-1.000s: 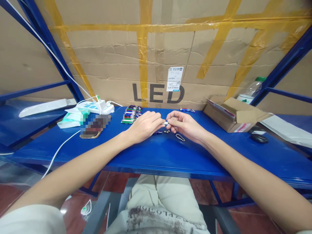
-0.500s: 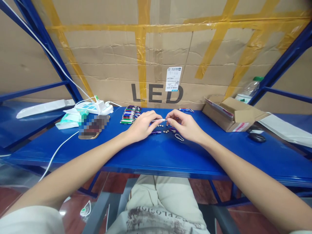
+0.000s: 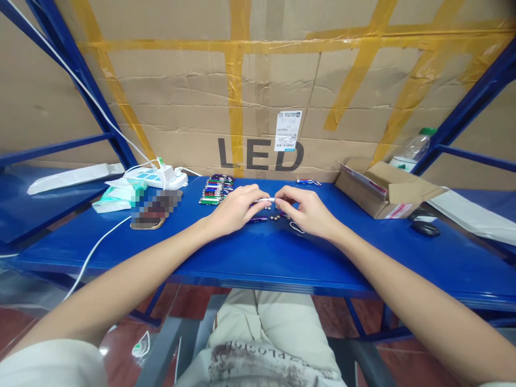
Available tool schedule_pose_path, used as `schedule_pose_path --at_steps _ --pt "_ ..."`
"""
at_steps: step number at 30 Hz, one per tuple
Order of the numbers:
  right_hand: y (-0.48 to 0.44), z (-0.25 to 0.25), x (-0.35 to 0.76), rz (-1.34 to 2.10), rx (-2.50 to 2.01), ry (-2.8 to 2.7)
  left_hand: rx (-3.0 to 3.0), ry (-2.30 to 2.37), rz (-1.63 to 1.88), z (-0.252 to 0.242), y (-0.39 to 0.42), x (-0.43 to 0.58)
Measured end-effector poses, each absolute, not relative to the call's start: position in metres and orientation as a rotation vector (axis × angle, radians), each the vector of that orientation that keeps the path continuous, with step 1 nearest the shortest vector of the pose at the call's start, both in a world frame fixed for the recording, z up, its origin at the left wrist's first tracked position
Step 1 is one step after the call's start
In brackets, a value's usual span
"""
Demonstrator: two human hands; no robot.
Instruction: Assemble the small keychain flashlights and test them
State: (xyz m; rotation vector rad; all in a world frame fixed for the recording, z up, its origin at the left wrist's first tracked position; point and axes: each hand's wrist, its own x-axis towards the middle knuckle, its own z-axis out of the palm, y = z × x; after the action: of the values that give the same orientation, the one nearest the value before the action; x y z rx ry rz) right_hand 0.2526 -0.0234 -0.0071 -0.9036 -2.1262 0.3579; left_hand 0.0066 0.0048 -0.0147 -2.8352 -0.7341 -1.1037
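Observation:
My left hand [image 3: 237, 207] and my right hand [image 3: 301, 208] meet over the middle of the blue table [image 3: 258, 252]. Both pinch a small silver tube [image 3: 266, 200] held level between their fingertips. Under the hands lie a dark purple tube [image 3: 258, 219], a few small round button cells [image 3: 276, 217] and a metal clip [image 3: 297, 227]. A stack of coloured mini torches [image 3: 215, 190] lies just behind my left hand.
An open cardboard box [image 3: 382, 188] stands at the right with a black mouse [image 3: 424, 228] beyond it. At the left are a white power strip [image 3: 159, 176], a tissue pack [image 3: 119, 196] and a blurred flat item [image 3: 155, 208]. A large taped LED carton [image 3: 258, 91] forms the back wall.
Both hands have shifted slightly while still pinching the silver tube. The right hand's fingers have closed in nearer the left hand. The view dropped a little.

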Motion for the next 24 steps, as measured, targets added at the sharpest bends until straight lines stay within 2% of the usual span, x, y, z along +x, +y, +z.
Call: schedule_pose_path --at_steps 12,24 --pt "-0.0202 -0.0101 0.2527 0.854 -0.858 -1.984 -2.761 -0.580 -1.001 -0.0133 0.0046 0.0023" --pt "-0.0199 -0.0060 0.2544 1.024 -0.902 -1.965 -2.748 -0.521 -1.016 -0.0150 0.0050 0.0029"
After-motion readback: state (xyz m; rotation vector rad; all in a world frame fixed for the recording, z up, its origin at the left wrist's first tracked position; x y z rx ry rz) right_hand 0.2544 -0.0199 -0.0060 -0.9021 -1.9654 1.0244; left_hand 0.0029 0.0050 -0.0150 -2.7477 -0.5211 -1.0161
